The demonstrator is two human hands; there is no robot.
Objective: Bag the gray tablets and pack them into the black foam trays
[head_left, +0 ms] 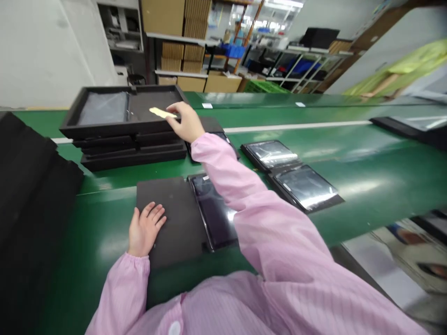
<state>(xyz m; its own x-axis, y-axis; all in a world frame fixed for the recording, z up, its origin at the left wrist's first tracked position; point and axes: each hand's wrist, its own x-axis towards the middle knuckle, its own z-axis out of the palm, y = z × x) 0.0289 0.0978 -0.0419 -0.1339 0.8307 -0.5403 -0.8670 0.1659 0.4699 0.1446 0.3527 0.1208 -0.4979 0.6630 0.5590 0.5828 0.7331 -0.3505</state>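
Observation:
My right hand [186, 122] pinches a thin, pale yellow piece [161, 112], perhaps paper or tape, over the top black foam tray [115, 129]. That tray's left compartment contains a flat panel in clear wrapping [104, 108]; no panel shows in the right compartment. My left hand [144, 231] is open, palm turned up, at the left side of a flat black foam piece [181, 228]. Right of that foam lies a dark screen panel [214, 211] in clear wrap, partly covered by my right sleeve.
Several black trays [132, 160] are stacked under the top one. A tall black foam stack [28, 209] stands at the left. Two wrapped panels [303, 184] rest in black foam on the green conveyor [391, 172]. A person in yellow [401, 70] is at the far right.

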